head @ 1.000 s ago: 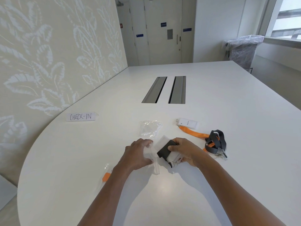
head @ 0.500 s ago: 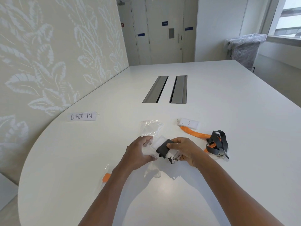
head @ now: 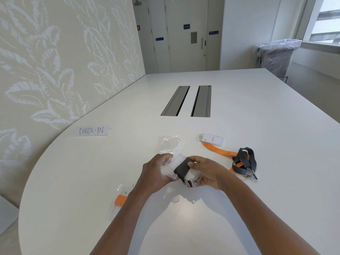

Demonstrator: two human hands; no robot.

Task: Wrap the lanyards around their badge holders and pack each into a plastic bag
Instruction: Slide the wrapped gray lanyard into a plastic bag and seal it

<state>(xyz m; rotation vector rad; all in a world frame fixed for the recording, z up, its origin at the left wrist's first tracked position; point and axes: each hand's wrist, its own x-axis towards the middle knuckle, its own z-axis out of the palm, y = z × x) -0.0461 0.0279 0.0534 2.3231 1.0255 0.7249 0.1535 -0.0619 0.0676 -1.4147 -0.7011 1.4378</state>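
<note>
Since a second ago both hands have lifted slightly off the desk (head: 239, 111) and drawn closer together, and the wrapped badge holder (head: 182, 169) now sits at the mouth of the plastic bag (head: 168, 169) rather than apart from it. Farthest left on the white desk lies a paper sign reading CHECK-IN (head: 91, 130), close to the leaf-patterned wall. Nearer the person, beside the left forearm, a packed bag with an orange lanyard (head: 120, 198) inside rests flat on the desk. The left hand (head: 156, 173) has its fingers curled round the clear plastic bag, pinching its crumpled edge. Behind that hand a spare empty bag (head: 170, 144) lies on the desk. The right hand (head: 206, 173) grips the badge holder, which is bound with a dark grey lanyard, thumb on top of the wrap; a metal clip (head: 193, 182) hangs at its lower end. Both hands hold their things just above the desk. Further right a white badge holder (head: 213, 139) lies flat with its orange lanyard (head: 219, 150) trailing toward a loose dark grey lanyard (head: 245, 162) that lies across it. Beyond the desk's far right corner stands a bin (head: 277, 56) lined with clear plastic
</note>
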